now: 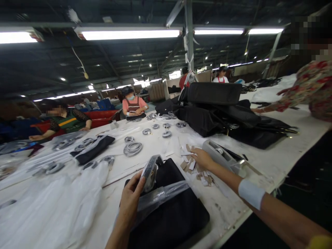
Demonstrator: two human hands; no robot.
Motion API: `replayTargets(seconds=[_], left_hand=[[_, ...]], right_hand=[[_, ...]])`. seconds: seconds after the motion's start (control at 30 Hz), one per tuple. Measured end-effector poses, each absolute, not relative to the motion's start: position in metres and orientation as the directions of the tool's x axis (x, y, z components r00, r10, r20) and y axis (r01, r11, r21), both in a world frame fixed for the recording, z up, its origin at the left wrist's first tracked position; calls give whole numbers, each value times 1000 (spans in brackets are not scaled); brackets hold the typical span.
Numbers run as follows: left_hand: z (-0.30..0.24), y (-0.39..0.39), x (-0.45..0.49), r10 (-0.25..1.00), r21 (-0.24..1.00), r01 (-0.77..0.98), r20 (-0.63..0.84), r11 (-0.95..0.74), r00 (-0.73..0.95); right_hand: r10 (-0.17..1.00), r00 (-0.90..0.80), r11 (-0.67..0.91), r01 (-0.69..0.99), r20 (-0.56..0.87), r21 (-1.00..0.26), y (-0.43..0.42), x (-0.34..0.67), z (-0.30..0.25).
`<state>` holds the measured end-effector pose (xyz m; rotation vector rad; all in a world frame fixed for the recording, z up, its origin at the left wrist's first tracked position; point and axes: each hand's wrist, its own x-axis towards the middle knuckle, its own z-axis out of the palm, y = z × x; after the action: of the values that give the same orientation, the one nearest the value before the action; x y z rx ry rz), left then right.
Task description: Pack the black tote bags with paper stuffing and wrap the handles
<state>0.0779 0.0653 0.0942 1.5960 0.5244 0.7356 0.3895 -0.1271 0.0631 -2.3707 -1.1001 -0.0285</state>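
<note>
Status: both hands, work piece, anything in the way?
Left hand holding wrapped coil. Right hand at small tags. Black bag lying flat, clear plastic across it. Gray tape dispenser beside right hand.

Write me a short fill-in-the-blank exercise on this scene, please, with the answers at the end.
The hand at the small tags is the person's ____ one.
The other hand holds a wrapped coil above a flat item coloured ____.
The thin sheeting at the picture's lower left is coloured ____.
Missing words: right; black; white.

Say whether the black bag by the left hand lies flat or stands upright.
The bag lies flat: broad side up on the table, plastic across it.
</note>
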Motion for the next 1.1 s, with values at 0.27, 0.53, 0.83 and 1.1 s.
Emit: replayTargets(seconds=[0.27, 0.53, 0.83, 1.1], left_hand=[[91, 58, 82, 694, 990, -117, 141, -82, 706], [97, 60, 82, 723, 983, -182, 136, -14, 677], [114, 66, 86, 716, 941, -300, 102, 155, 691], [123, 42, 74, 645, 964, -222, 264, -147, 718]], right_hand=[[723, 682, -663, 729, 106, -171, -97, 419, 41], [704, 629, -517, 773, 331, -369, -100, 381, 84], [890, 444, -53, 320, 100, -946, -109, 253, 112], [859, 486, 35, 261, 162, -965, -73, 223, 108]])
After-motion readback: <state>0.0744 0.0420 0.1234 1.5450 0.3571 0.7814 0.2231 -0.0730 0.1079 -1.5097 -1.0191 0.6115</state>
